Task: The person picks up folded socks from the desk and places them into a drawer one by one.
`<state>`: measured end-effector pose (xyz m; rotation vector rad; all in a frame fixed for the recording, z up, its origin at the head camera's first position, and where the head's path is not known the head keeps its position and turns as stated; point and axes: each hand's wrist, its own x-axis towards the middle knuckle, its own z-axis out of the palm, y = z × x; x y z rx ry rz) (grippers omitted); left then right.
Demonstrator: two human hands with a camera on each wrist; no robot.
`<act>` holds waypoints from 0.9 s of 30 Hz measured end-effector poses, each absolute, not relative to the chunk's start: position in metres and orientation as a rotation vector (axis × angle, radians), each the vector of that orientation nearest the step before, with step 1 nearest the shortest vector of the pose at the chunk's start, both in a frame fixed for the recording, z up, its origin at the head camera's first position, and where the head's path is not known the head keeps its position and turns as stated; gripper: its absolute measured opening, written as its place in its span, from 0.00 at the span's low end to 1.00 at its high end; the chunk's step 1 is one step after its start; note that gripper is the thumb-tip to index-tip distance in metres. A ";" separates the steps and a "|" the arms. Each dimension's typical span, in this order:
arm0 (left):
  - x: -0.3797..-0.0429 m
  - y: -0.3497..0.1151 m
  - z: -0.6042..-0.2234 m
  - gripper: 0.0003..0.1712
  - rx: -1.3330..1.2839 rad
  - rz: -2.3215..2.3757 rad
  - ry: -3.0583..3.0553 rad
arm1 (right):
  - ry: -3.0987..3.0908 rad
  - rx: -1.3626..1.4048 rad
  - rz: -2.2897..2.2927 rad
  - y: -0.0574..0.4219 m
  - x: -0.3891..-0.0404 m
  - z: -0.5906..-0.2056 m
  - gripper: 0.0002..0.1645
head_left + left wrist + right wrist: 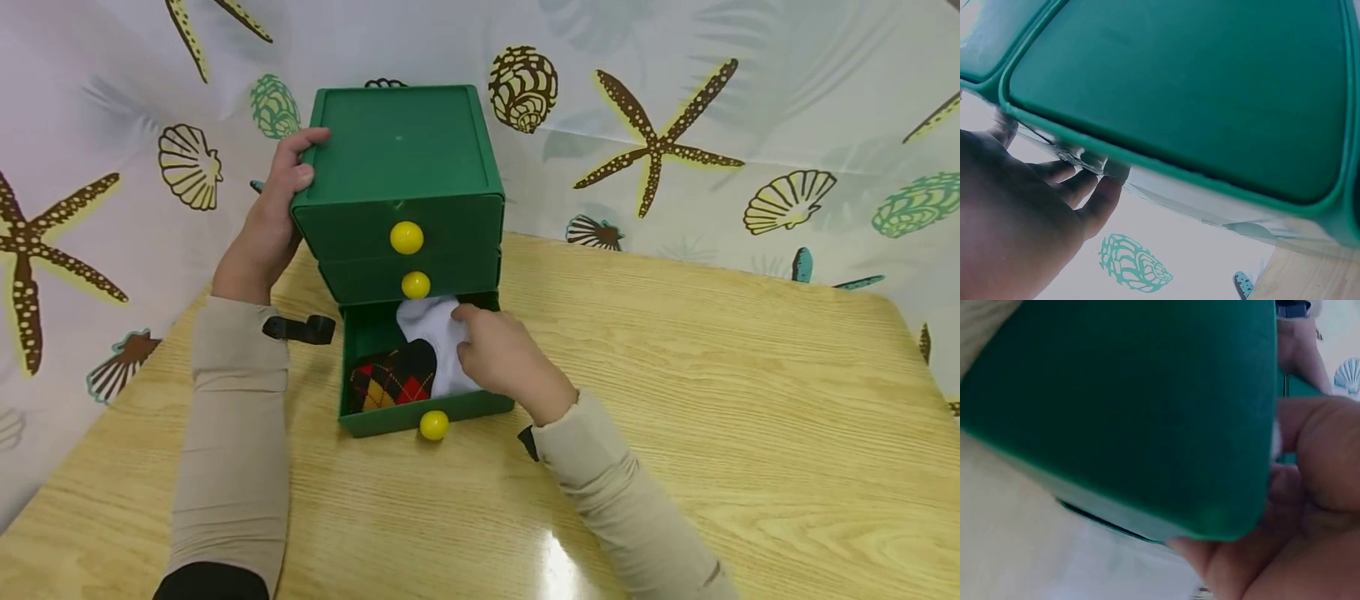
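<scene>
A green drawer unit [401, 146] with yellow knobs stands on the table, its bottom drawer [397, 419] pulled out. In that drawer lie a white sock [450, 346] and a dark argyle sock [393, 379] with red and yellow diamonds. My left hand [277, 196] rests on the unit's left side, fingertips at the upper edge. In the left wrist view its fingers [1094, 203] lie against the green side panel. My right hand [502, 350] reaches over the drawer's right side, its index finger touching the white sock and the thumb a little apart. The other fingers are hidden in the head view.
The light wooden table [712, 400] extends to the right and in front of the unit. Behind it hangs a white cloth [450, 42] printed with shells and starfish. The two upper drawers are closed above the pulled-out one.
</scene>
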<state>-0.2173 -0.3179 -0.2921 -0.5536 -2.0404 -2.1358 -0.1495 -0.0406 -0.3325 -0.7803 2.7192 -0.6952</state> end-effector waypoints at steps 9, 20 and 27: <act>-0.218 -0.318 -0.292 0.29 -0.573 -2.141 -2.026 | 3.047 -0.842 -0.140 -0.060 -0.125 -0.334 0.05; -0.213 -0.326 -0.292 0.29 -0.565 -2.135 -2.023 | 2.934 -0.940 -0.246 -0.057 -0.131 -0.339 0.08; -0.216 -0.324 -0.291 0.28 -0.586 -2.110 -2.054 | 2.604 -1.023 -0.964 -0.042 -0.095 -0.319 0.07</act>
